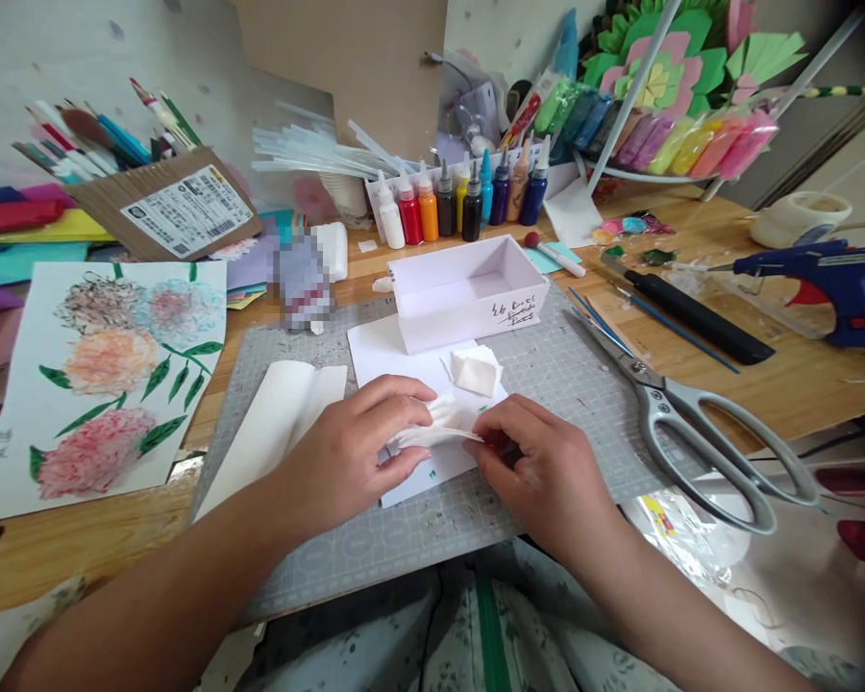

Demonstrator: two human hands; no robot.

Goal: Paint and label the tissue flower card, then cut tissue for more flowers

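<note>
Between my two hands is a crumpled, folded piece of white tissue paper (436,432). My left hand (353,437) curls around its left side, thumb below and fingers above. At the right end, my right hand (537,457) pinches the tissue's edge between thumb and fingers. Both hands are just above a white paper sheet (375,346) lying on the grey cutting mat (303,567). Past my fingers, a small folded tissue wad (476,371) rests on that sheet. A folded length of white paper (259,437) lies left of my left hand.
A white open box (468,308) stands behind the sheet, with several paint bottles (468,202) beyond. Large scissors (692,432), a black cutter (706,317) and a blue glue gun (822,279) lie right. A flower painting (115,375) and a cardboard pen box (165,202) are left.
</note>
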